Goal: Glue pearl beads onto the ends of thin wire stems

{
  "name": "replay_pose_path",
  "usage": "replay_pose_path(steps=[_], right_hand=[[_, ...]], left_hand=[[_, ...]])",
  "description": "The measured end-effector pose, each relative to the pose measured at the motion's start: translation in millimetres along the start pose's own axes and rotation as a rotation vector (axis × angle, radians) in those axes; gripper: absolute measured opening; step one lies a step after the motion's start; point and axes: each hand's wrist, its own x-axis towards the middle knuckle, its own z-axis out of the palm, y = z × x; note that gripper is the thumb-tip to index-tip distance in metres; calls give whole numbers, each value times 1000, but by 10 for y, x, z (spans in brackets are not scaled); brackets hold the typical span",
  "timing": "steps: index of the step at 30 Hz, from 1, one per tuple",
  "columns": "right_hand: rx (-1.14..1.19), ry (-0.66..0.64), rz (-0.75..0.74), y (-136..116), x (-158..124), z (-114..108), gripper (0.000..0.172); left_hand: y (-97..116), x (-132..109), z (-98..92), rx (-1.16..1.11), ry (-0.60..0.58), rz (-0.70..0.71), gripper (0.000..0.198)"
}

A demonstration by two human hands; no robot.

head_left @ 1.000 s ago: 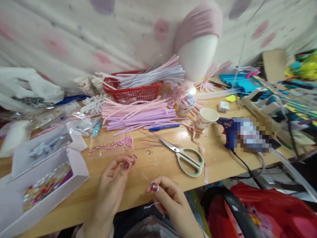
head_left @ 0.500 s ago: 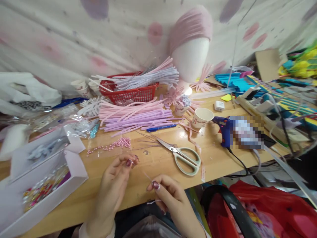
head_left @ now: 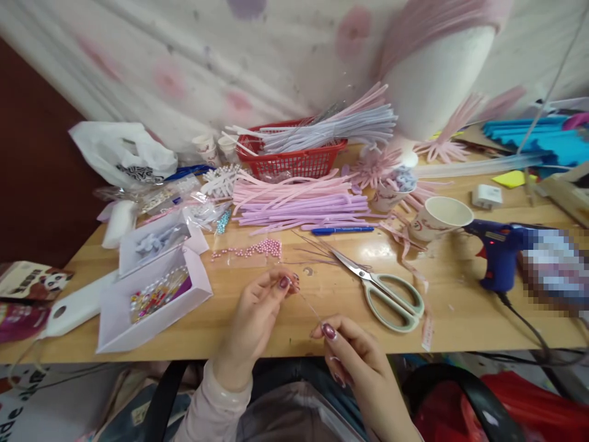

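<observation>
My left hand (head_left: 257, 319) is closed in a pinch above the front of the table, thumb and fingertips pressed together. A thin, pale strand (head_left: 311, 305), perhaps wire or thread, runs from its fingertips down to my right hand (head_left: 356, 359). My right hand pinches the strand between thumb and forefinger, its other fingers curled. Whether anything small sits in the left fingertips is hidden. Just beyond the hands lie pink pearl beads (head_left: 264, 248) on a clear bag and several thin wires (head_left: 317, 250). Green-handled scissors (head_left: 391, 298) lie to the right, blades towards the wires.
Pink and purple fuzzy stems (head_left: 299, 205) lie before a red basket (head_left: 292, 161). White boxes (head_left: 156, 319) with beads stand left. A blue pen (head_left: 343, 231), paper cup (head_left: 442, 218) and blue glue gun (head_left: 499, 255) are right. A white mannequin head (head_left: 437, 80) stands behind.
The camera view has turned left, so the table's things appear farther right and more of the left side shows. Both hands keep their pinches, with the strand stretched between them.
</observation>
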Motion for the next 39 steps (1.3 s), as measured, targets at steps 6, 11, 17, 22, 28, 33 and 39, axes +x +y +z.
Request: replay_pose_path(steps=[6,11,17,22,28,33,39], right_hand=[[18,-12,5,-4,-20,0,40],[52,-2,-7,-48,-3,43,42],[44,20,-4,-82,12,71,44],[52,18,3,-100,-19,73,47],[82,14,-39,-21,-15,44,47],[113,35,-49,50,8,21,46],[121,50,-58,57,10,24,46]], left_hand=[[-8,-12,6,-11,16,-22,23],[-15,-8,17,4,42,-24,24],[-55,-3,-3,121,169,29,29],[-80,-6,-21,156,172,22,28],[-103,-2,-21,151,195,30,30],[-98,3,-6,147,210,20,32],[-86,-12,1,149,198,28,30]])
